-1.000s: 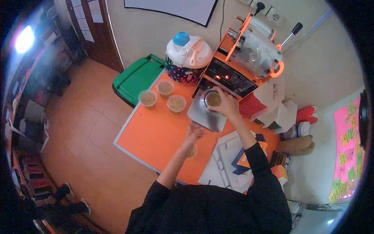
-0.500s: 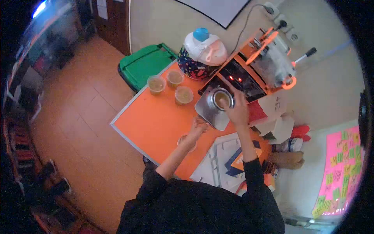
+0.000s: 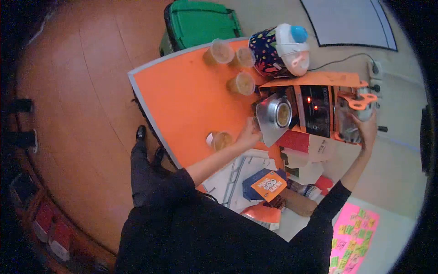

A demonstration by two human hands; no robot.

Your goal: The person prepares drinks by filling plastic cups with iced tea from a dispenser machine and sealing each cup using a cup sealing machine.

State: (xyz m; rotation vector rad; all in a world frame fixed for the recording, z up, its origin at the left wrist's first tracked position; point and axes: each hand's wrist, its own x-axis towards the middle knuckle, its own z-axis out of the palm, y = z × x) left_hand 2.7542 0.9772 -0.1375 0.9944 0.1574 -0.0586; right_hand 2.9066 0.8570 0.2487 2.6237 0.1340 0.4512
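A cup of brownish liquid (image 3: 284,114) sits in the round metal holder of the steel tray (image 3: 269,130), which juts from the orange sealing machine (image 3: 315,109). My left hand (image 3: 250,133) is at the tray's near edge; its fingers are bent, and what they grip is unclear. At the machine's upper part, my right hand (image 3: 365,128) touches the clear film roll area (image 3: 347,124), fingers apart. Beside my left wrist stands a filled cup (image 3: 222,141). Three more filled cups (image 3: 241,84) stand on the far side of the orange table (image 3: 178,105).
A patterned rice cooker (image 3: 269,52) with a white lid stands beside the machine. Past the table edge is a green bin (image 3: 203,23). Papers (image 3: 228,178), an orange-and-blue box (image 3: 269,185) and a brown item (image 3: 296,203) lie near my body. A person's legs (image 3: 139,169) show below the table.
My right hand has left the cup in the holder and moved to the machine's upper part. My left hand stays near the tray. The view has turned, so everything appears rotated.
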